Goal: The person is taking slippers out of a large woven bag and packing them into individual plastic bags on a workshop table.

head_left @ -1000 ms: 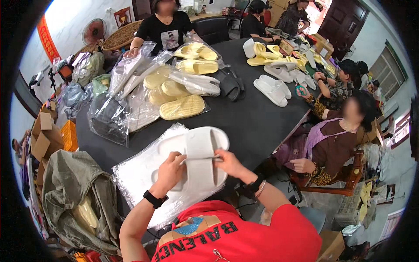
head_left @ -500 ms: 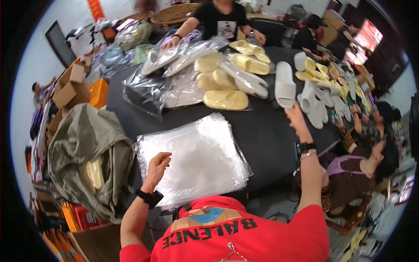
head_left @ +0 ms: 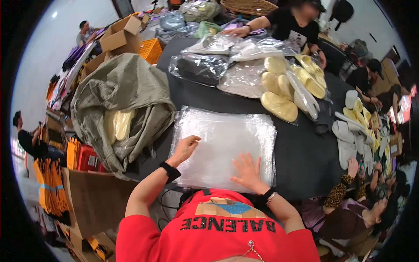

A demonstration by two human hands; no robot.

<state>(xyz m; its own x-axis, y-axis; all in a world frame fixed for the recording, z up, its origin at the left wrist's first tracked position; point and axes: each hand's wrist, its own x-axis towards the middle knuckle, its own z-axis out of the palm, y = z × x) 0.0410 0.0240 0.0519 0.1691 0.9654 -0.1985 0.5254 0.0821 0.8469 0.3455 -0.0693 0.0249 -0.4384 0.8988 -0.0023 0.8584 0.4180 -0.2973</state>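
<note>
My left hand (head_left: 185, 149) is over the left part of a stack of clear plastic bags (head_left: 214, 126), fingers curled in, with nothing visible in them. Flat on the lower right of that stack lies my right hand (head_left: 249, 173), its fingers spread. Beyond the bags, slippers in clear wrapping are heaped on the black table (head_left: 301, 148): yellow ones (head_left: 279, 107), a white pair (head_left: 303, 98) and a dark pair (head_left: 198, 70). An unwrapped dark item (head_left: 323, 117) sits at the heap's right end.
An olive woven sack (head_left: 126, 83) with yellow slippers (head_left: 120, 124) inside stands at left. Loose white and yellow slippers (head_left: 347, 153) cover the table's right end, where a seated person (head_left: 349, 209) works. Another person (head_left: 297, 24) reaches over the far side. An orange crate (head_left: 150, 50) stands behind the sack.
My right hand has let go of a white slipper and come back onto the bags, fingers spread. That slipper no longer shows beside the wrapped heap. The view has turned left.
</note>
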